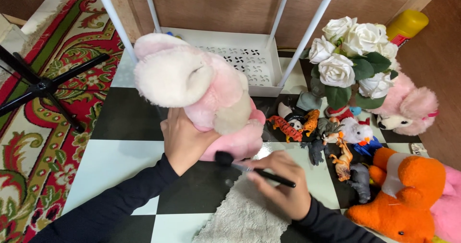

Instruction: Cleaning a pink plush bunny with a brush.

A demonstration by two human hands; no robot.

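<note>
Pink and cream plush fills the middle of the view: a soft toy point(201, 92) held up above the checkered black-and-white floor point(120, 156), in front of a white shelf rack point(249, 60). The left hand point(185, 140) grips it from below, fingers wrapped into the fur. The right hand point(283, 180) has its fingers pinched together around a slim black brush point(254, 168), whose dark head touches the toy's lower pink edge (just beside the left thumb). A grey fluffy mat point(245, 214) lies under the right wrist. To the right sit small toy animals point(331, 147), a bunch of white roses point(355, 51), a pink plush dog point(408, 108) and an orange plush point(408, 195).
</note>
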